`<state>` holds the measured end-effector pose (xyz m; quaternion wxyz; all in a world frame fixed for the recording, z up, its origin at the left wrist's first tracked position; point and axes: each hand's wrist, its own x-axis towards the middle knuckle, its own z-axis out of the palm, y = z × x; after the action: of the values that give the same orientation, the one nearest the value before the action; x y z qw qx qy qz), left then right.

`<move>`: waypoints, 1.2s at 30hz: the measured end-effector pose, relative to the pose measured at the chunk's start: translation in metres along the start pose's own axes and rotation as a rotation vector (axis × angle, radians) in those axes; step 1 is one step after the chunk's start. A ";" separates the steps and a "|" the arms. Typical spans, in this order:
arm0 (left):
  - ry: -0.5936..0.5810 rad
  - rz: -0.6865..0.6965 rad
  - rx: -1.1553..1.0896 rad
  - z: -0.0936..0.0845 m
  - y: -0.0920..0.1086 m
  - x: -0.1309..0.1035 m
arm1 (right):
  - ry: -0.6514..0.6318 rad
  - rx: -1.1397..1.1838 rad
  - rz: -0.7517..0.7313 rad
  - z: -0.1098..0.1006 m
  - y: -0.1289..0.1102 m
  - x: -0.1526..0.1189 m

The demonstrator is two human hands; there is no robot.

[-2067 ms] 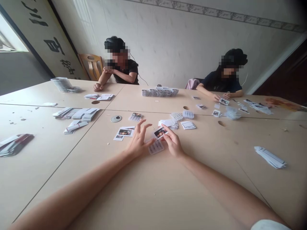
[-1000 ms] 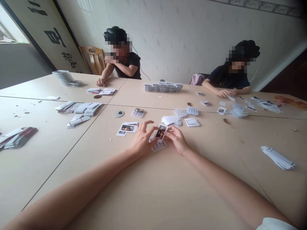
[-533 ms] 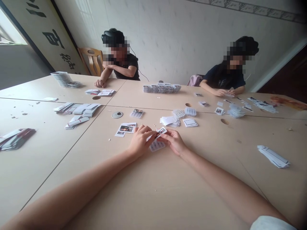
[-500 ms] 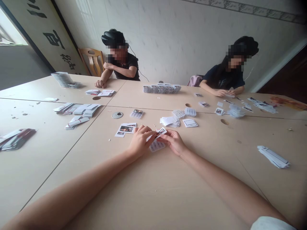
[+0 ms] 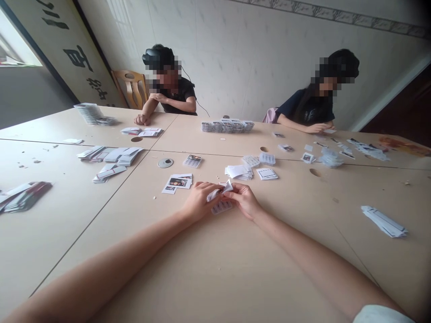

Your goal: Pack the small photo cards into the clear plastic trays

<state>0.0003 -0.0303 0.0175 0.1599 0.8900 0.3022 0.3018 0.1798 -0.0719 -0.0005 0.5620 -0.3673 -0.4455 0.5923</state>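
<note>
Both of my hands meet over the table around a small white-edged printed paper piece [image 5: 228,185], a card or a sticker; I cannot tell which. It looks bent, with one corner standing up. The fingers of my left hand [image 5: 197,200] close on its left part, while my right hand [image 5: 246,200] pinches its right side. Just beneath them lies a clear plastic compartment box [image 5: 221,207], partly covered by the hands. Left of my left hand are several picture prints [image 5: 177,181] with white borders.
Beyond my hands lie white papers [image 5: 238,171], a black-framed card stack [image 5: 267,174] and a clear box with a picture [image 5: 193,161]. Stacked boxes [image 5: 227,126] stand farther back. Card bundles lie left [image 5: 97,154] and right [image 5: 384,221]. Two people [image 5: 170,96] [image 5: 308,107] sit opposite.
The paper piece was flatter with its picture showing; now it is bent and its corner is raised. My hands stay in nearly the same place. The person at right has shifted slightly.
</note>
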 end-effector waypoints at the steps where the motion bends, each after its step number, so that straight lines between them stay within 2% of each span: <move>1: -0.010 -0.001 -0.008 0.000 0.001 0.000 | -0.002 -0.005 -0.001 0.000 0.000 0.000; 10: -0.065 0.010 -0.072 -0.007 0.005 0.002 | -0.039 -0.019 0.011 0.002 -0.003 -0.001; 14: -0.083 0.006 -0.083 -0.009 0.008 0.002 | -0.052 -0.099 -0.021 0.005 -0.005 -0.004; 20: 0.009 -0.034 -0.050 -0.005 0.003 0.000 | -0.063 -0.176 -0.023 0.007 -0.003 -0.007; 27: 0.089 0.048 0.026 0.001 -0.002 -0.001 | -0.088 -0.115 -0.006 0.004 -0.006 -0.008; 31: 0.119 0.118 0.052 0.003 -0.004 -0.002 | -0.032 -0.054 0.067 0.003 -0.009 -0.007; 36: 0.121 0.058 0.020 0.003 -0.005 -0.002 | 0.013 -0.027 0.090 0.002 -0.008 -0.005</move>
<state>-0.0010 -0.0276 0.0121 0.1234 0.8800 0.2884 0.3567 0.1812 -0.0769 0.0075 0.5326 -0.3983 -0.4329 0.6085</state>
